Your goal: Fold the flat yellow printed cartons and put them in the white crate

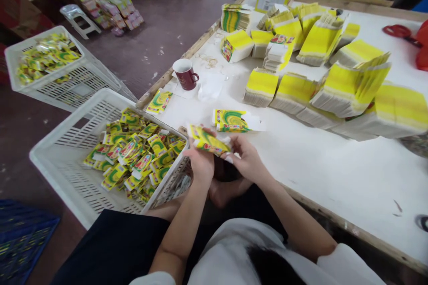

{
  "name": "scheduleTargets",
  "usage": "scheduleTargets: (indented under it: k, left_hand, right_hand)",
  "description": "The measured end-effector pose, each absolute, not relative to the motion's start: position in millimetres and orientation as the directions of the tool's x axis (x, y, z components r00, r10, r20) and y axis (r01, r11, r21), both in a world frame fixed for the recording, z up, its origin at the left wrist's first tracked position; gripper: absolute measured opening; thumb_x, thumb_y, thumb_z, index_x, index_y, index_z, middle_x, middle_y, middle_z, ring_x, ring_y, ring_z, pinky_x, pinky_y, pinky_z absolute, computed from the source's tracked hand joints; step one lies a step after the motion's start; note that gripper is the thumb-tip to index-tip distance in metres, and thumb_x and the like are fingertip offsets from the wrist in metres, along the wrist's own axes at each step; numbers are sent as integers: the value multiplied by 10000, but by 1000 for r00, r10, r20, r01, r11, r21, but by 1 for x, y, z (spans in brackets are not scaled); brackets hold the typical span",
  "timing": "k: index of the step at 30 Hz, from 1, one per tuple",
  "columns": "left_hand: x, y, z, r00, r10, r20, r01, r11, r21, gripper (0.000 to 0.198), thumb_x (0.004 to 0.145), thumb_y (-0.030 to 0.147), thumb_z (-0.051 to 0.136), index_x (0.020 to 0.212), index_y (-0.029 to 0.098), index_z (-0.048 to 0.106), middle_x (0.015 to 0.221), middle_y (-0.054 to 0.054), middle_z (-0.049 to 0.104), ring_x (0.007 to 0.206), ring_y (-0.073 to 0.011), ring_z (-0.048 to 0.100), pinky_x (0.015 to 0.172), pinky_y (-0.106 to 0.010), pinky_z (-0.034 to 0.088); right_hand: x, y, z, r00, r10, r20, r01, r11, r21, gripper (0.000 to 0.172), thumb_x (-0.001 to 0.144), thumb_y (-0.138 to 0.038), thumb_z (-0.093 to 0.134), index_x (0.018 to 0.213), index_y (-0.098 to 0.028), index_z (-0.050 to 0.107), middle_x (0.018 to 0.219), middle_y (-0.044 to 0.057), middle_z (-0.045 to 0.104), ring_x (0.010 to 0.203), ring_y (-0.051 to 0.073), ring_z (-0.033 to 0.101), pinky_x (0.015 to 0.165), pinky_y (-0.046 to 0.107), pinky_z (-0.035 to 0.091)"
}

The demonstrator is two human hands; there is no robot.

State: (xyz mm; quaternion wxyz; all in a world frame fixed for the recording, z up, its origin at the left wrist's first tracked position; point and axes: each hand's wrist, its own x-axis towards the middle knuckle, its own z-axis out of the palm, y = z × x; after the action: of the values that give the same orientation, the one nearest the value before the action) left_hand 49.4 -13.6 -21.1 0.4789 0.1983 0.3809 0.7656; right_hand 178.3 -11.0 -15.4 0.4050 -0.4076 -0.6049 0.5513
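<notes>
So the small yellow-and-green printed cardboard box (pixel 207 141) is just right of the white slotted plastic crate (pixel 72 173), long axis running hand to hand. The left hand (pixel 200 164) is curled snug round the crate-side end, and the right hand (pixel 247 160) pinches the far end.

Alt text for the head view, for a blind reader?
Left hand and right hand hold a small yellow printed carton at a white table stacked with flat yellow cartons; a white slotted plastic crate of cartons sits left.
</notes>
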Motion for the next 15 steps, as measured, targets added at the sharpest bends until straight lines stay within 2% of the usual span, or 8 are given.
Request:
scheduleTargets:
  k: [4,8,10,12,13,15]
  left_hand:
    - [52,-17,-25,-389,921,-32,-499,-182,847,323,763,428,829,985,224,713,953,-4,735,857,-125,687,826,-219,545]
    - [54,-20,-29,-439,899,3,-457,-226,860,216,787,365,819,912,205,743,884,12,757,784,-105,697,784,-204,557]
    - [51,-20,-29,-439,898,11,-421,-217,881,226,771,376,830,882,196,749,839,10,760,749,-113,698,758,-215,562]
    - [41,-18,-26,-437,899,32,-383,-218,898,290,770,453,815,883,194,749,854,-11,770,766,-140,713,753,-241,567]
    - [33,-17,-23,-432,900,59,-364,-234,902,366,774,533,786,918,199,746,917,-34,779,823,-168,727,774,-265,571]
    - [14,-16,-17,-390,909,149,-313,-283,907,578,774,721,668,1057,220,721,1111,-89,765,997,-232,726,873,-338,566]
  right_hand:
    - [194,-2,-8,-302,953,2,-108,-32,-994,204,864,-381,679,917,-234,548,805,-24,560,728,142,537,673,274,443]
    - [192,-6,-10,-281,959,-15,-176,-68,-982,250,858,-425,694,886,-237,531,785,-24,568,699,143,550,642,272,457]
    - [192,-5,-12,-250,967,53,-131,20,-991,180,879,-362,664,882,-238,533,767,-30,560,671,136,543,624,266,450]
    - [199,-1,-9,-245,953,178,12,187,-982,68,889,-243,622,890,-239,554,761,-30,568,670,138,550,632,268,449]
    - [204,2,-6,-266,929,258,111,295,-949,67,884,-179,602,901,-238,574,774,-23,588,695,147,564,654,276,454]
    - [216,7,2,-373,840,393,303,511,-804,172,875,-81,564,926,-236,619,840,6,648,783,173,589,723,302,467]
